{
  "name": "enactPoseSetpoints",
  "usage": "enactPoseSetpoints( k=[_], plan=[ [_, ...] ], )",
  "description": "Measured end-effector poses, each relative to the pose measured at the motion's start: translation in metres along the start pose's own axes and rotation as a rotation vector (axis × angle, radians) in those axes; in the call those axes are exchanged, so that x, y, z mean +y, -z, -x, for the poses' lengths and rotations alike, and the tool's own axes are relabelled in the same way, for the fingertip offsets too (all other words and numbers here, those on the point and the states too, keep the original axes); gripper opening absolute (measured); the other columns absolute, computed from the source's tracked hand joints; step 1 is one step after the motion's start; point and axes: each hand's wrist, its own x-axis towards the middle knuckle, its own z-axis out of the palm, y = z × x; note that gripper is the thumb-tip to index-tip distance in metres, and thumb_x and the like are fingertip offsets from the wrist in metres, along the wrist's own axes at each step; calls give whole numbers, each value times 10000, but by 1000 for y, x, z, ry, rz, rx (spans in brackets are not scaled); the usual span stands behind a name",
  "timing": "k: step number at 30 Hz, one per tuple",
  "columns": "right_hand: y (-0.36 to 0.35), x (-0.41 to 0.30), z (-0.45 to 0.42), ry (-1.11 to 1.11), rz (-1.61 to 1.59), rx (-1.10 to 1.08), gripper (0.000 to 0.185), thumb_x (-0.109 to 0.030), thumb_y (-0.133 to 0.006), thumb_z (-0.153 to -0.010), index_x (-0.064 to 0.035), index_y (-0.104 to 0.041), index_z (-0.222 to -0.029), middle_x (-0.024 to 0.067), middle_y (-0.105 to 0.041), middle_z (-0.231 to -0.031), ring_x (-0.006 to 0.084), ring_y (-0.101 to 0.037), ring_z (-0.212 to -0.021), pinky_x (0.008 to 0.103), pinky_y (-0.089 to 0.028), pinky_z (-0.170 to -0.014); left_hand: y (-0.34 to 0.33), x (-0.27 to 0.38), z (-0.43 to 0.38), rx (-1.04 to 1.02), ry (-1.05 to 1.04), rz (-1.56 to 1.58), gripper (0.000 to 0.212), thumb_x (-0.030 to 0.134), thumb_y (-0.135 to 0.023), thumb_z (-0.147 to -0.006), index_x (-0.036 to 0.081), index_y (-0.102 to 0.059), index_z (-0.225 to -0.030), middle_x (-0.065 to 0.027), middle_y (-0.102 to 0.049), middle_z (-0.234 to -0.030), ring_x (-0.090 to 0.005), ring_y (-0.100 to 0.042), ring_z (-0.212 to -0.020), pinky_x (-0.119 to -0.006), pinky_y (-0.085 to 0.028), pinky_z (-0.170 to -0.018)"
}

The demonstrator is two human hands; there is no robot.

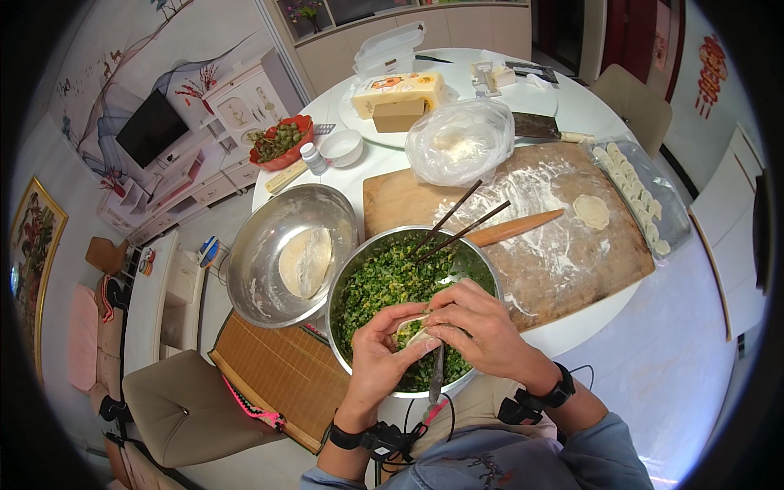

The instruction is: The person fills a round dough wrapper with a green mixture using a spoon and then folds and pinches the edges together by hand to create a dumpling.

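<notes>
My left hand (387, 346) cups a dumpling wrapper (411, 331) with green and yellow filling in it. The fingers of my right hand (474, 324) pinch the wrapper's edge from the other side. Both hands are above a steel bowl (334, 306) of chopped green filling (380, 275). A pair of dark chopsticks (450, 217) stands in the filling, leaning on the far rim. Near me, the handle of a utensil (437, 373) sticks out over the bowl's rim; its lower end is hidden under my hands.
Left is a steel basin (257, 245) with dough (306, 263). A floured wooden board (588, 263) carries a rolling pin (514, 228) and stacked wrappers (591, 212). Shaped dumplings (631, 184) line a tray (670, 208). A cleaver (536, 125) lies behind, beside a bag of flour (459, 144).
</notes>
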Motion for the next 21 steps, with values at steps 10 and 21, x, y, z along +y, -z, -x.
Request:
enactPoseSetpoints(
  k=[10, 21],
  plan=[
    [-9, -9, 5, -324, -294, 248, 313, -25, -720, -723, -9, -652, -1028, 106, -685, -854, 178, -627, -751, 300, -487, -705, -2, 6, 0, 5, 27, -10, 457, -50, -699, -757, -31, -512, -1174, -125, -639, -1056, -148, -612, -958, -250, -506, -826],
    [-9, -5, 6, -250, -256, 221, 274, -8, -714, -717, 5, -663, -986, 107, -668, -832, 197, -619, -745, 301, -486, -670, -1, 2, 0, -1, -11, -23, 448, -33, -698, -766, -28, -512, -1174, -120, -645, -1053, -127, -605, -961, -228, -498, -811]
  ],
)
